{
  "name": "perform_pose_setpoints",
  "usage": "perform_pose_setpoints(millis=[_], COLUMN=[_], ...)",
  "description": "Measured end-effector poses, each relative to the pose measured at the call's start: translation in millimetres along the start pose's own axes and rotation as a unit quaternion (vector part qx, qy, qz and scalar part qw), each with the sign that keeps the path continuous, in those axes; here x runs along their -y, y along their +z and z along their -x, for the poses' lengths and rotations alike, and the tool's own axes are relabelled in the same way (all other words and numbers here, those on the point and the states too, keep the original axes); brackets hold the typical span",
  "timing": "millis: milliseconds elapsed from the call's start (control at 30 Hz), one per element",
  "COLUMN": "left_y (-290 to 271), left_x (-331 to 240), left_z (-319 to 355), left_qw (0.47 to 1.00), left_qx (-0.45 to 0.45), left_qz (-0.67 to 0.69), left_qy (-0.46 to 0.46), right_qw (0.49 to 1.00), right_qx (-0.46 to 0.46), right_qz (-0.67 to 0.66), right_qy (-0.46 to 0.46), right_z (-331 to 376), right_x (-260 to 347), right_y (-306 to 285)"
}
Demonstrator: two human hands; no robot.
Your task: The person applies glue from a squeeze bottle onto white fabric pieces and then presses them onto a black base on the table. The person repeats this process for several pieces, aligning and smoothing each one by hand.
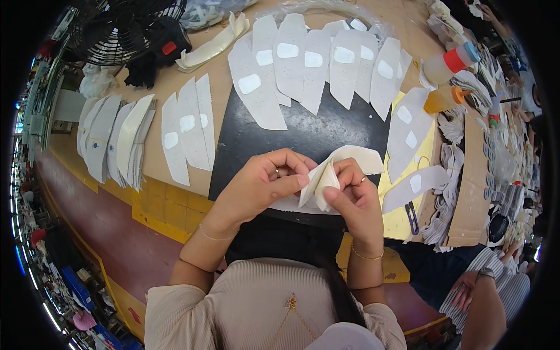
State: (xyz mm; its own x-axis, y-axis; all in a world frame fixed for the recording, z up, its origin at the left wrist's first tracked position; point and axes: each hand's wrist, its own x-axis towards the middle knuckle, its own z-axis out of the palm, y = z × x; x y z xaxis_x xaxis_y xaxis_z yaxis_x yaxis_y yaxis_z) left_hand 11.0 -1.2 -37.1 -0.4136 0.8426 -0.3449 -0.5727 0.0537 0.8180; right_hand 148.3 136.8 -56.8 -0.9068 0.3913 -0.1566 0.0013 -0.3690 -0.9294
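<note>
Close in front of me, both hands pinch a folded cream fabric piece [357, 155]. My left hand [265, 184] grips its left edge between thumb and fingers. On the other side, my right hand [357, 201] has thumb and fingers closed round the fold, and part of the piece sticks out to the right. The piece is held above a black board [326, 131]. Under the hands lies another pale panel, mostly covered. Along the board's far edge, several light grey fabric panels [256, 99] with white patches fan out, overlapping.
To the left are patched panels [189, 125] and thick stacks of panels [125, 137]. A black fan [114, 32] stands far left. At right are a red-banded bottle [452, 63], an orange-tipped bottle [446, 99], thread snips [412, 217] and fabric bundles [446, 189]. Another person's arm [487, 303] is at lower right.
</note>
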Motion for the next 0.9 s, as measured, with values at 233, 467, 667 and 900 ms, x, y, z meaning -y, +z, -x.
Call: perform_pose_setpoints(millis=[233,467,667,900], left_y=[-4.8,-31.0,-115.8,-247.5], left_x=[8.3,-28.1,-71.9,-49.2], left_z=[0.1,15.9,101.1,155.7], left_qw=[0.998,0.968,0.891,0.701], left_qx=[-0.050,-0.087,-0.332,-0.629], left_qz=[-0.042,-0.225,-0.195,-0.322], left_qy=[-0.007,0.076,0.242,0.091], right_qw=[1.000,0.988,0.911,0.928], right_qx=[-0.012,-0.023,0.059,-0.049], right_qz=[0.027,-0.044,-0.258,-0.035], right_qy=[-0.011,-0.146,-0.316,-0.367], right_z=[0.7,31.4,55.2,49.0], right_x=[1.4,11.1,56.2,44.3], right_y=[-6.8,-71.4,-118.6,-120.9])
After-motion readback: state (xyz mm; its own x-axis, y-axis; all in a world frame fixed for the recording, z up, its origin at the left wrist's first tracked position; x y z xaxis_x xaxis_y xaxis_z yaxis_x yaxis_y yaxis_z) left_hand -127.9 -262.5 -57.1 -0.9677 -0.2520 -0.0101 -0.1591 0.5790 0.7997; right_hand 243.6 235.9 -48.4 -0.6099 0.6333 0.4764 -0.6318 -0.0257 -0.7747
